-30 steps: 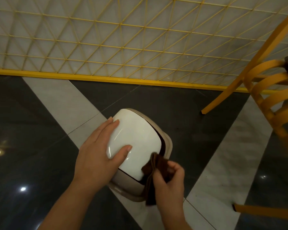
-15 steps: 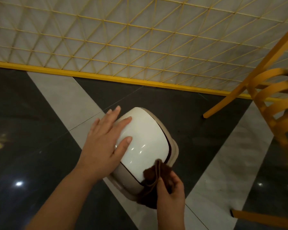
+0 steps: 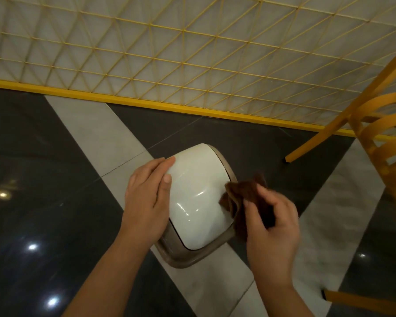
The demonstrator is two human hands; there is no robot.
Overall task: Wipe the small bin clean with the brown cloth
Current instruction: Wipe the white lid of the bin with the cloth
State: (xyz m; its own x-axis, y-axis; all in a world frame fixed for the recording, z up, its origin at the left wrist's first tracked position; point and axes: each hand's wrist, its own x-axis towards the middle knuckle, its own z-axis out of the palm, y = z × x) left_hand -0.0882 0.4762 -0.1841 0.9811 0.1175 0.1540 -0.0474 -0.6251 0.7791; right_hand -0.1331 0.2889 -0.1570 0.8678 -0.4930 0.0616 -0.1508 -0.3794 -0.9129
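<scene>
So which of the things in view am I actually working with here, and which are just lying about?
In the job:
small bin, lid down
brown cloth, bunched in the right hand
left hand, flat on the bin's side

Just lying about:
yellow chair
yellow mesh panel
tiled floor

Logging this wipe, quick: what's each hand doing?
Left hand: open, flat on the small bin.
Right hand: closed on the brown cloth.
</scene>
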